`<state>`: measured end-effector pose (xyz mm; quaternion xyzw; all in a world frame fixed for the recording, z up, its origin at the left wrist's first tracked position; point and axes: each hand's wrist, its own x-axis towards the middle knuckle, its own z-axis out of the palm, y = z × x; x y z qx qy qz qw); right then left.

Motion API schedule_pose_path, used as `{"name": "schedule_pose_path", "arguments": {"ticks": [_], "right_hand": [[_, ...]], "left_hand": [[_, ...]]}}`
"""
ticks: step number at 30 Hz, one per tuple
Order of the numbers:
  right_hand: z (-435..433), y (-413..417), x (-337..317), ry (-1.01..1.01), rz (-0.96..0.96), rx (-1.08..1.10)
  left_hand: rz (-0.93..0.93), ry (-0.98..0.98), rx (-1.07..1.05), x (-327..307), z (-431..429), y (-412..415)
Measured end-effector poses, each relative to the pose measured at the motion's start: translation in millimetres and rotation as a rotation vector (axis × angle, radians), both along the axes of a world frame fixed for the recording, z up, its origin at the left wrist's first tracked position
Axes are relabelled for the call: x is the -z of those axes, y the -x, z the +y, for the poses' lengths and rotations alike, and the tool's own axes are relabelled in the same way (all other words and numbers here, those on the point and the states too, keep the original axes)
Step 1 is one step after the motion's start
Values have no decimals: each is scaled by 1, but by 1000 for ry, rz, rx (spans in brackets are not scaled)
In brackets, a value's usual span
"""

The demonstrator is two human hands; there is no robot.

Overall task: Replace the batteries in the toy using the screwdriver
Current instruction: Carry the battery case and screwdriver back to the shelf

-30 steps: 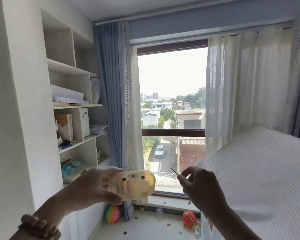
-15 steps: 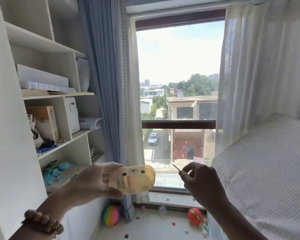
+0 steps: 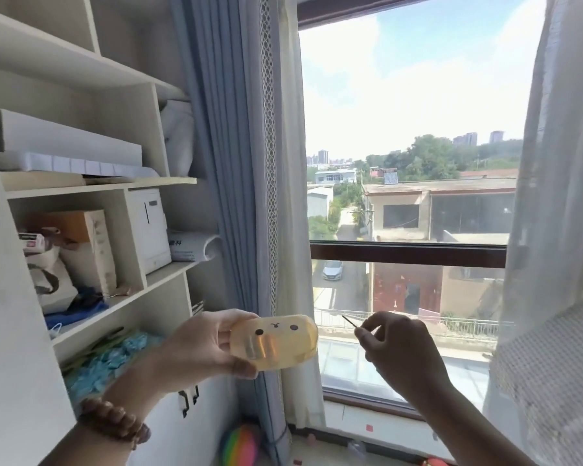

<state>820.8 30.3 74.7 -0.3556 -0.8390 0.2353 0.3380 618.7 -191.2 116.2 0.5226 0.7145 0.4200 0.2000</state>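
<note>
Yellow toy [image 3: 274,343] in left hand [image 3: 198,351] grip, screwdriver [image 3: 349,321] in right hand [image 3: 401,353] pinch, blue curtain [image 3: 229,163] behind.

Sunlit window [image 3: 408,129], blue curtain [image 3: 229,163], white cluttered shelves [image 3: 91,190] left.

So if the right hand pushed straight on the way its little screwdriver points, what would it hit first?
Probably the pale curtain: the screwdriver in the right hand aims up-left, just over the yellow toy. Depth is unclear, so it might clip the toy.
</note>
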Motion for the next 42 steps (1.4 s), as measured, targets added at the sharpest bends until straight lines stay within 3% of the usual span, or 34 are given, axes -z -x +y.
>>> {"name": "schedule_pose_path", "arguments": {"ticks": [13,25,34,42], "right_hand": [[139,186,10,25,-11,-101],[245,397,10,-2,-61,-288],[280,561,15,-47,-118,-640],[238,667,21,-22,-100,-967]], "left_hand": [[27,2,-118,20,121,167],[33,-16,-399,13,201,334],[17,-10,-772,27,213,405],[39,61,-1173,41,175,428]]}}
